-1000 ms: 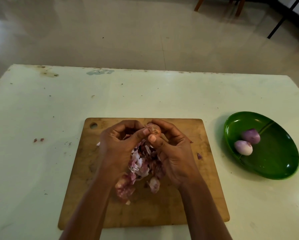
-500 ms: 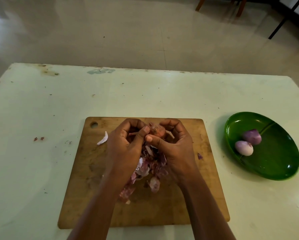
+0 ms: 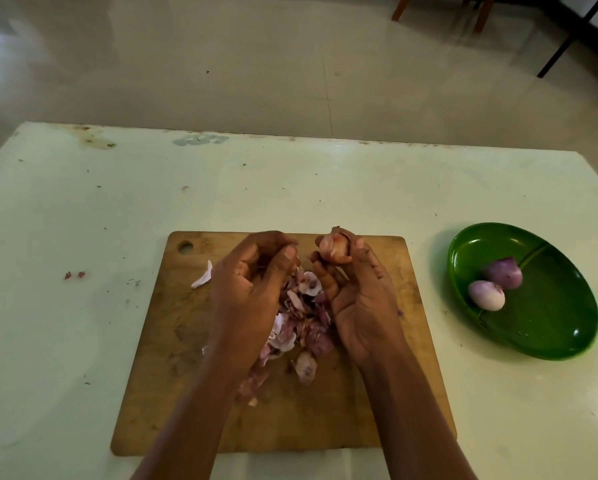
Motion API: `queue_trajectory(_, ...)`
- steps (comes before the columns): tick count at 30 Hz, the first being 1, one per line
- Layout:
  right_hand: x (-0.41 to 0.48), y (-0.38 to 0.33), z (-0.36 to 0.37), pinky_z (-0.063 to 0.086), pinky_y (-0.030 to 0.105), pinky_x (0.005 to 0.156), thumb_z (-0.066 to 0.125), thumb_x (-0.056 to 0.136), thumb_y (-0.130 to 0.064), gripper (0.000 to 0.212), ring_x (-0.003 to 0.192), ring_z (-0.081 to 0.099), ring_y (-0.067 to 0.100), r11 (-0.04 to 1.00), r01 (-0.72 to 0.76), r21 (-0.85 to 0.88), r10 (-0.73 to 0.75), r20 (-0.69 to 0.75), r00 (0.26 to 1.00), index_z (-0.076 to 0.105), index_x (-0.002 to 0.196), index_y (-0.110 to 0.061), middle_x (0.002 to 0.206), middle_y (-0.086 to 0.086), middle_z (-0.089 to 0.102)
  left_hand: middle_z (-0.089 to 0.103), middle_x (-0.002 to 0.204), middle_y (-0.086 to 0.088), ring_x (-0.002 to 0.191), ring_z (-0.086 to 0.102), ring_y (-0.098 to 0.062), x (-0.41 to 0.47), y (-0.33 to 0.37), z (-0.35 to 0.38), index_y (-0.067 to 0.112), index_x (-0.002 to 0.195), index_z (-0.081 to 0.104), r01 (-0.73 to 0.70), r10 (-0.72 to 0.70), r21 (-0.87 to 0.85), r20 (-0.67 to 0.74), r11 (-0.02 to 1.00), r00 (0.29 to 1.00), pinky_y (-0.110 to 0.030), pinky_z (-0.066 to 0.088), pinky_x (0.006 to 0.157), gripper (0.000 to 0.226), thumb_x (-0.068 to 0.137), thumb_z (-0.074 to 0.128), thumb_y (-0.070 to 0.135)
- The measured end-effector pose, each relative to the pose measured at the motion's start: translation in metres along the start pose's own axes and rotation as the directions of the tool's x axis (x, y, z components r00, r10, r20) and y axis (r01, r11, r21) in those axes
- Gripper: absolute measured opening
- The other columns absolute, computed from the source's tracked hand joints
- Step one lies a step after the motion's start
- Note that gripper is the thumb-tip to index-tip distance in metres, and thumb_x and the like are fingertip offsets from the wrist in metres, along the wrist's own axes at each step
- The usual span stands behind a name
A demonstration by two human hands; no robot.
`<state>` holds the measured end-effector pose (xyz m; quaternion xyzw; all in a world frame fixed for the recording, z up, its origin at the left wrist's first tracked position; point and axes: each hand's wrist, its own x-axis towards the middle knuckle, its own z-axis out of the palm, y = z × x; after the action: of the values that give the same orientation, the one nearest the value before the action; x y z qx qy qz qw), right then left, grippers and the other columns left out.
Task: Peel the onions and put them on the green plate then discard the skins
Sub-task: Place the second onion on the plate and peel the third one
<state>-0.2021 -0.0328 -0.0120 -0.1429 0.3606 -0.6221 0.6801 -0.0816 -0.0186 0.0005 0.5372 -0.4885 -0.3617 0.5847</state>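
Your right hand (image 3: 359, 299) grips a half-peeled onion (image 3: 332, 252) above the board (image 3: 377, 410). Your left hand (image 3: 249, 285) is curled, but I cannot tell if it holds anything. Two peeled onions (image 3: 486, 295) lie on the green plate (image 3: 550, 334) at three o'clock. The skins (image 3: 301, 327) between your hands are not yet discarded.

The left hand (image 3: 252, 282) covers the left side of the heap of skins (image 3: 304, 323) on the cutting board (image 3: 173, 323), so how far the heap runs beneath it cannot be seen. Its fingers curl inward, and whether they pinch a scrap of skin cannot be told. Over the board's far edge, the right hand (image 3: 363, 299) wraps the onion (image 3: 333, 251), hiding its underside. Both forearms (image 3: 193, 427) hide stretches of the board's near edge and are cut off at the bottom. Left of the board, reddish specks (image 3: 74, 274) on the table (image 3: 83, 220) are too small to identify. Far beyond the board, wooden legs (image 3: 399, 6) are cut off at the top.
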Motion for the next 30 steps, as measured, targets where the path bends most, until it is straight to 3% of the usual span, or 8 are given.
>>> queue_trajectory(3,-0.001,0.000,0.001,0.059,0.028,0.073,0.060,0.078,-0.020,0.029,0.083,0.070,0.020,1.000,-0.018,-0.008,0.018,0.018,1.000,0.062,0.102,-0.004,0.087,0.008,0.072,0.070,0.087,0.011,0.084,0.066,-0.003,-0.002,0.000,0.000,0.033,0.089,0.065,-0.065,0.064,0.102,0.010,0.993,0.998,-0.017,0.054,0.071,0.009,0.080,0.062,0.031)
queue_trajectory(6,-0.002,0.000,0.000,0.058,0.026,0.068,0.067,0.073,-0.017,0.037,0.081,0.070,0.019,0.999,-0.028,-0.041,0.031,0.068,0.997,0.059,0.106,-0.005,0.088,0.008,0.071,0.067,0.100,0.011,0.093,0.064,-0.005,-0.003,0.001,0.002,0.038,0.095,0.062,-0.083,0.077,0.183,0.037,0.980,0.996,-0.020,0.054,0.076,0.024,0.071,0.068,0.039)
queue_trajectory(11,0.000,0.004,-0.004,0.055,0.029,0.067,0.080,0.062,-0.025,0.049,0.080,0.065,0.019,0.987,-0.027,-0.156,0.046,0.124,0.991,0.060,0.104,-0.009,0.095,0.012,0.068,0.065,0.109,0.000,0.101,0.063,-0.014,-0.003,-0.009,0.004,0.017,0.109,0.067,-0.228,0.202,0.271,0.121,0.935,0.972,-0.033,0.057,0.082,0.034,0.076,0.075,0.019)
queue_trajectory(16,0.000,0.004,-0.004,0.056,0.024,0.065,0.074,0.065,-0.026,0.042,0.074,0.065,0.016,0.997,-0.029,-0.073,0.038,0.132,0.991,0.058,0.096,-0.005,0.083,0.007,0.068,0.069,0.093,-0.002,0.088,0.067,-0.010,-0.006,-0.013,0.006,0.006,0.091,0.071,-0.324,0.309,0.294,0.096,0.899,0.946,-0.027,0.057,0.075,0.015,0.078,0.068,0.014)
queue_trajectory(20,0.001,0.002,-0.002,0.058,0.025,0.067,0.066,0.074,-0.028,0.031,0.074,0.066,0.017,0.998,-0.037,0.047,0.034,0.060,0.998,0.059,0.092,-0.003,0.078,0.008,0.066,0.068,0.086,0.007,0.082,0.067,-0.004,-0.008,-0.012,0.008,0.006,0.089,0.068,-0.298,0.294,0.234,0.052,0.925,0.954,-0.020,0.056,0.071,0.013,0.079,0.069,0.015)
queue_trajectory(24,0.003,-0.003,-0.005,0.060,0.028,0.065,0.065,0.073,-0.022,0.039,0.080,0.071,0.025,0.961,-0.074,0.268,0.092,-0.057,0.994,0.061,0.106,-0.001,0.095,0.016,0.070,0.066,0.084,0.014,0.079,0.066,-0.002,-0.009,-0.011,0.007,0.011,0.093,0.064,-0.258,0.259,0.235,0.028,0.937,0.966,-0.013,0.053,0.067,0.017,0.081,0.069,0.020)
queue_trajectory(28,0.003,0.000,-0.007,0.057,0.036,0.083,0.064,0.074,-0.026,0.045,0.084,0.069,0.026,0.983,-0.086,0.163,0.091,-0.025,0.996,0.059,0.111,-0.001,0.101,0.017,0.068,0.065,0.088,0.008,0.083,0.063,-0.011,-0.005,-0.015,0.007,0.010,0.094,0.070,-0.322,0.326,0.321,0.042,0.891,0.944,-0.019,0.051,0.068,0.025,0.086,0.060,0.031)
queue_trajectory(30,0.004,0.002,-0.006,0.056,0.035,0.084,0.065,0.074,-0.031,0.043,0.087,0.066,0.025,0.993,-0.086,0.085,0.086,0.006,0.996,0.065,0.108,-0.005,0.102,0.017,0.068,0.067,0.090,0.006,0.086,0.062,-0.013,-0.004,-0.015,0.005,0.011,0.093,0.071,-0.293,0.305,0.321,0.011,0.901,0.952,-0.025,0.052,0.070,0.027,0.085,0.059,0.034)
